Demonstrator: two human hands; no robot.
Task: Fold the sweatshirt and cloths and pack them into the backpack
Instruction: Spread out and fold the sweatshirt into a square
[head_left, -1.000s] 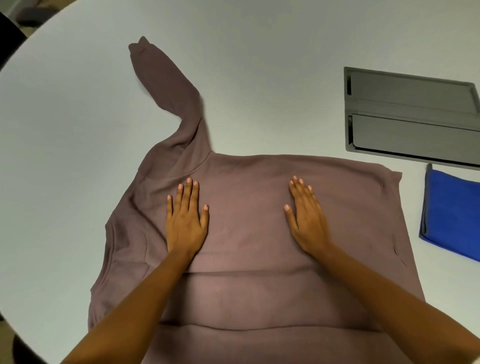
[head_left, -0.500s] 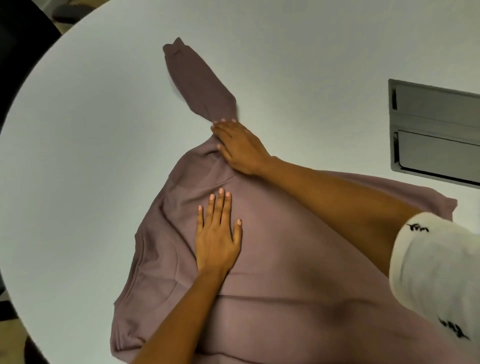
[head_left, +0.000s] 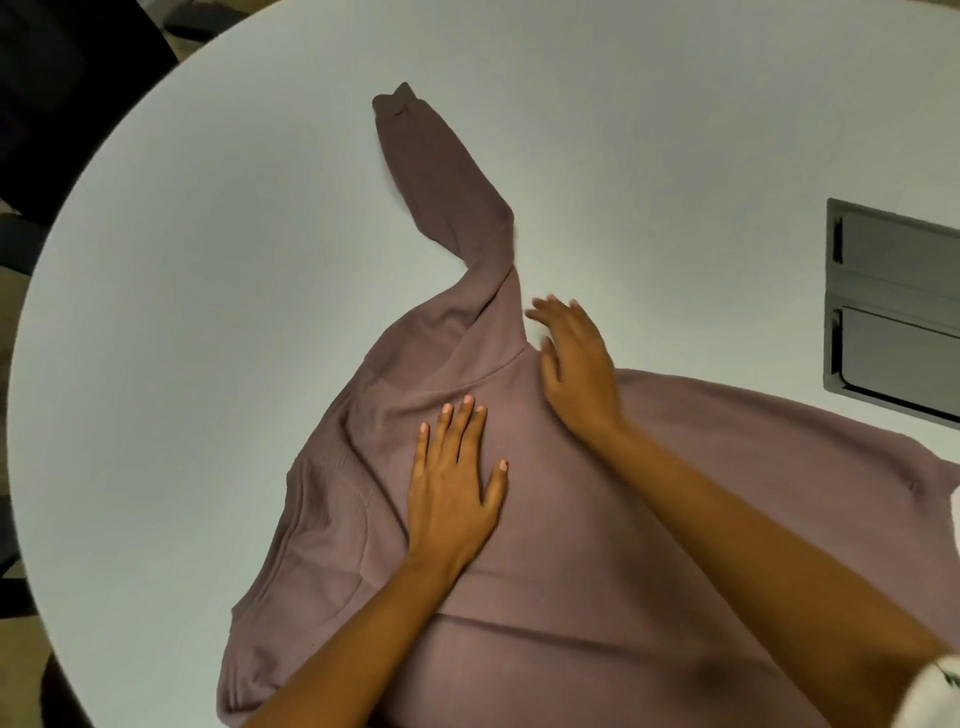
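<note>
The mauve sweatshirt lay spread across the lower middle and right of the frame on the round white table. My left hand pressed flat on it, fingers straight and slightly spread. My right hand lay at its top edge, fingers straight but blurred, just beside the base of the sleeve, which ran toward the upper middle. Bare tabletop lay left of the sleeve and above it; a grey inset panel sat at the right edge.

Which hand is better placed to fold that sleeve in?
Probably the right hand: it lies open at the base of the sleeve, while the left hand presses flat on the sweatshirt body.
</note>
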